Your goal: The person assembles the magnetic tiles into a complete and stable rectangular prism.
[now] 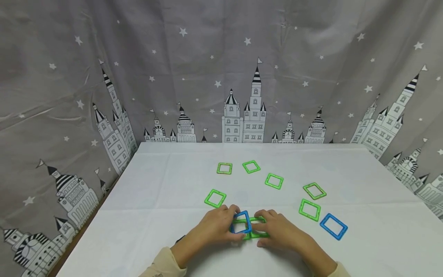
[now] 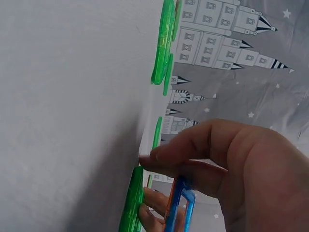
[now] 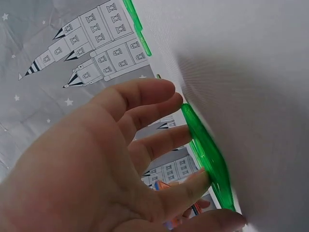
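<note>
Left hand: the left hand point(image 1: 219, 225), near the middle of the desk, grips a blue hollow tile point(image 1: 249, 222), thumb at its near edge and fingertips at its far edge. In the left wrist view the tile is cut off at the bottom and partly behind a finger.
Right hand: the right hand point(image 1: 279, 229) grips a green hollow tile point(image 1: 259, 235) just right of the blue one; its fingers and palm hide the right side.
Under the blue tile: another green tile point(image 1: 246, 237), mostly covered; whether blue touches it cannot be told.
Loose tiles: six loose green tiles point(image 1: 276, 176) lie farther off across the desk, and a spare blue tile point(image 1: 329, 231) lies at right. Two green ones show reddish edges, too small to explain.
Sleeves: pale cuffs point(image 1: 164, 263), cut off by the near edge.
Desk: white-covered desk point(image 1: 155, 231), its near edge out of frame.
Backdrop: grey castle-print curtain point(image 1: 194, 57), cropped above.
</note>
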Available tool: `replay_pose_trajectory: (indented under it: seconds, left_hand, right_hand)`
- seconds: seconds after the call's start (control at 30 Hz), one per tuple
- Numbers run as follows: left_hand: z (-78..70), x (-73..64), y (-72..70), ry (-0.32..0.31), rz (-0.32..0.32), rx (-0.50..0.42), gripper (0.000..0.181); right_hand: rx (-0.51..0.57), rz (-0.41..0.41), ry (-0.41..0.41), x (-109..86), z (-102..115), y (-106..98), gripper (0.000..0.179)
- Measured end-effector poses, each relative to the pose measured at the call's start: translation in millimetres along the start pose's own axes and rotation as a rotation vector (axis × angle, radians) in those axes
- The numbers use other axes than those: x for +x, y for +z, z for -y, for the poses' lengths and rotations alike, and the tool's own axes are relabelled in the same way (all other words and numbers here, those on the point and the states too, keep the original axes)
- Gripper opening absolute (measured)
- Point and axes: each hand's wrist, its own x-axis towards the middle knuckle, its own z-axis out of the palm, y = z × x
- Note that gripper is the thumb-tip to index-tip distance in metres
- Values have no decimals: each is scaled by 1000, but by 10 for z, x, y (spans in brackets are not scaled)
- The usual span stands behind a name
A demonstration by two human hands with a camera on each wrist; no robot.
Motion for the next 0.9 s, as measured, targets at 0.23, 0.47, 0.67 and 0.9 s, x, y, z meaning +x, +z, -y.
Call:
replay_pose_trajectory:
  seconds: [0.23,0.47,0.67,0.9]
  left_hand:
    - [67,-40,19,-15,-85,-47,57]
    - [91,-46,-61,-63,-34,-155,59]
    - [134,-52,-94,-84,27,-280,56]
    - [173,-75,-103,-54,-6,-295,65]
  right_hand:
    - [15,-34,22,15,34,-2,40]
    - [4,-86,53,110,61,51,45]
    - [-70,-73,54,227,108,39,51]
    - [-111,-67,23,274,129,-4,49]
